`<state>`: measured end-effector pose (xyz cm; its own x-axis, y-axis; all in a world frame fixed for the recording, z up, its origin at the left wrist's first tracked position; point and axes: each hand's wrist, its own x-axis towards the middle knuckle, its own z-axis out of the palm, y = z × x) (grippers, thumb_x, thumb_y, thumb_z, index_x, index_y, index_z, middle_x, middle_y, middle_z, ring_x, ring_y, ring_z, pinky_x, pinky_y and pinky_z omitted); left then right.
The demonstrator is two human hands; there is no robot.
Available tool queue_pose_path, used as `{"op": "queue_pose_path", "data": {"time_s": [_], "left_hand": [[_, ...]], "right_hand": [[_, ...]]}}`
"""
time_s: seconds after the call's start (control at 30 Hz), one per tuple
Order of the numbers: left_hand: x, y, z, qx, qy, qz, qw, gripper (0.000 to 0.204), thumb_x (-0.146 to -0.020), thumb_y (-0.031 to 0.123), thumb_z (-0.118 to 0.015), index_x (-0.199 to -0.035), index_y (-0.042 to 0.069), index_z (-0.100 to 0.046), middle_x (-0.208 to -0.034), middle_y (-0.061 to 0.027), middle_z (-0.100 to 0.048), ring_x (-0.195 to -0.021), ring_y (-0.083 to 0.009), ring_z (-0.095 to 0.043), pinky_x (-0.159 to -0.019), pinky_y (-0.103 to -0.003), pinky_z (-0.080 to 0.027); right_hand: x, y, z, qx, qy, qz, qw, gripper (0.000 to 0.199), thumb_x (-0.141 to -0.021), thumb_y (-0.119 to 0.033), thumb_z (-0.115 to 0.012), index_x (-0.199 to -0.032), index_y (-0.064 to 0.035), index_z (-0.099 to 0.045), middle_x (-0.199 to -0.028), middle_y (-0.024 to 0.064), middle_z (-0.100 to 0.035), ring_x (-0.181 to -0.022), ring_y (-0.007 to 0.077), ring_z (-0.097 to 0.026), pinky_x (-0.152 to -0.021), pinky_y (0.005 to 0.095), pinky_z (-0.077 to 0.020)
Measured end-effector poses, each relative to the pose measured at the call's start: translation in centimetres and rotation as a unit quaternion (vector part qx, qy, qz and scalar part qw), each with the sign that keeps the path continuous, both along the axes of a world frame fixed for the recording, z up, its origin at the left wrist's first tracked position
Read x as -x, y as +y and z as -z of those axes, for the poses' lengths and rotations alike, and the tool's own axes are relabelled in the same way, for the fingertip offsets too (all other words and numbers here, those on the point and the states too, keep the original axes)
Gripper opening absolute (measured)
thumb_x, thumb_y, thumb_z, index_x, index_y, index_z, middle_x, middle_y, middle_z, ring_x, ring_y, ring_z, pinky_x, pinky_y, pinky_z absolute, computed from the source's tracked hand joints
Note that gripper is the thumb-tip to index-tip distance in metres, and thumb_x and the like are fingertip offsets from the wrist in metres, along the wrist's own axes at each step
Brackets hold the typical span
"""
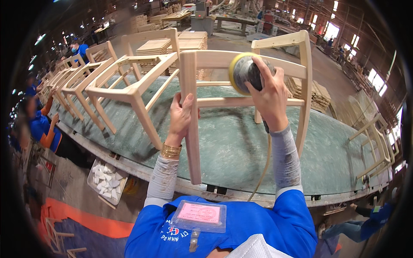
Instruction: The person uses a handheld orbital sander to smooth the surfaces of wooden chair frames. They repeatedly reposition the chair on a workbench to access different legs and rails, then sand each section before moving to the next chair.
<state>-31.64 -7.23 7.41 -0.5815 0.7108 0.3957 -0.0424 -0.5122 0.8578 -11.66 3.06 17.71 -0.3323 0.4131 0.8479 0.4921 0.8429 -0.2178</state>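
A bare wooden chair frame [192, 142] stands on the green-topped table [223, 150] right in front of me. My left hand [180, 115] is closed around its left upright post, below the upper rail. In my right hand [272, 88] is a round power sander [247, 72], dark-bodied with a yellow pad edge. The sander is held against the upper rail [215, 59], right of its middle, with the pad tilted to the left. A thin hose [266, 165] hangs from it over the table's near edge. My palm and fingers hide part of the sander.
Several more wooden chair frames [137, 91] line the table to the left, and another [372, 150] sits at the right end. A tray of white pieces [107, 180] lies below the near edge. People in blue work at left [47, 131] and right [378, 219]. Wood stacks [191, 41] stand behind.
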Motion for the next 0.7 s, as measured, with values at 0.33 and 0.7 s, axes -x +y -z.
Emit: {"op": "queue_pose_path", "data": {"time_s": [0.33,0.7], "left_hand": [[1.8,1.1,-0.2,-0.004,0.006,0.026,1.000,0.040,-0.101,0.042,-0.030,-0.102,0.007,-0.049,-0.067,-0.0058,-0.056,-0.053,-0.0140,-0.056,-0.049,-0.027,-0.048],[3.8,4.0,-1.5,0.017,-0.067,0.060,0.996,0.048,-0.102,0.040,-0.020,-0.092,0.005,-0.052,-0.063,-0.0090,-0.055,-0.051,-0.0188,-0.054,-0.048,-0.030,-0.047]], "right_hand": [[0.3,-3.6,0.7,0.036,-0.034,-0.117,0.992,0.072,-0.062,-0.009,-0.079,-0.128,-0.0226,-0.053,-0.106,0.0169,-0.055,-0.094,0.0326,-0.060,-0.080,0.0397,-0.0509],[-7.1,-5.5,13.5,0.258,-0.010,-0.029,0.966,0.074,-0.059,-0.006,-0.078,-0.128,-0.0176,-0.054,-0.103,0.0110,-0.055,-0.094,0.0272,-0.059,-0.084,0.0367,-0.0494]]}}
